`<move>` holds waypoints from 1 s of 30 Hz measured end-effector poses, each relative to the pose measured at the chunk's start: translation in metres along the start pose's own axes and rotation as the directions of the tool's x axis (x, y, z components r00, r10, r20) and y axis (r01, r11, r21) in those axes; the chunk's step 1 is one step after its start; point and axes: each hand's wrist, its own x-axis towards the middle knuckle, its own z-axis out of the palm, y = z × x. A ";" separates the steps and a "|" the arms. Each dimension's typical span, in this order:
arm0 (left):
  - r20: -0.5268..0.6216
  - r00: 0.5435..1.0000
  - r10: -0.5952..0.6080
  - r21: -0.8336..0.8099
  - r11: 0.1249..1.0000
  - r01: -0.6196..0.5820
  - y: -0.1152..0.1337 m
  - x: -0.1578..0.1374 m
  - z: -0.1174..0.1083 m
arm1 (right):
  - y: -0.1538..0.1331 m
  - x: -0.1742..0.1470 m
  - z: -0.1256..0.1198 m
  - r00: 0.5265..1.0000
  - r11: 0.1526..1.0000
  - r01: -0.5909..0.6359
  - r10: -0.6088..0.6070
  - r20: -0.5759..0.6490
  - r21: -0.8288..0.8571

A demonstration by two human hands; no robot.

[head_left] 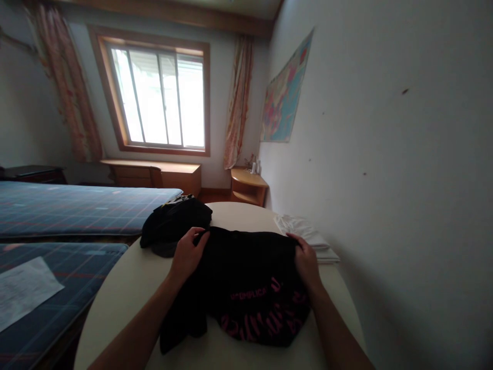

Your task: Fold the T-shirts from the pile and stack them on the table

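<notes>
Both forearms reach forward over the round, cream worktop (123,293). The left hand (189,253) pinches the far left corner of a black garment (246,262); the right hand (308,259) grips its far right corner, fingers curled over the edge. The garment, soft, matte and pink-lettered, spreads over the worktop between the forearms. Beyond: a rumpled dark clothing pile (173,221), left; folded white cloth (306,237), right. Room: plaid mattresses (77,208), wood-framed window (157,95), wall map (287,97).
</notes>
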 end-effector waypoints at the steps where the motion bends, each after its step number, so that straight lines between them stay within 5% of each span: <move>1: 0.026 1.000 0.001 0.029 1.000 -0.002 0.000 0.000 0.000 | 0.003 0.000 0.002 0.997 0.999 0.006 -0.003 0.075 -0.040; 7: 0.400 0.916 -0.013 0.226 0.970 -0.085 0.002 -0.011 0.005 | -0.001 -0.008 0.007 0.869 0.970 0.113 0.009 0.494 -0.217; 14: 0.754 0.654 0.064 0.163 0.946 -0.281 -0.002 -0.027 0.002 | -0.015 -0.014 -0.003 0.797 0.940 0.128 0.092 0.597 -0.317; 22: 0.847 0.529 0.046 0.139 0.942 -0.304 -0.002 -0.027 0.002 | -0.032 -0.033 -0.012 0.740 0.930 0.189 0.076 0.669 -0.315; 25: 0.907 0.421 0.001 0.133 0.948 -0.288 0.008 -0.029 -0.006 | -0.038 -0.056 -0.027 0.636 0.970 0.142 0.064 0.769 -0.198; 27: 0.939 0.344 -0.021 0.114 0.962 -0.250 0.016 -0.029 -0.014 | -0.042 -0.070 -0.041 0.524 0.988 0.037 0.107 0.845 -0.147; 29: 0.942 0.336 -0.016 0.088 0.976 -0.200 0.024 -0.025 -0.024 | -0.046 -0.078 -0.056 0.396 0.981 -0.097 0.191 0.898 -0.166; 30: 0.929 0.370 0.001 0.071 0.981 -0.181 0.027 -0.020 -0.028 | -0.048 -0.079 -0.063 0.354 0.970 -0.156 0.229 0.907 -0.185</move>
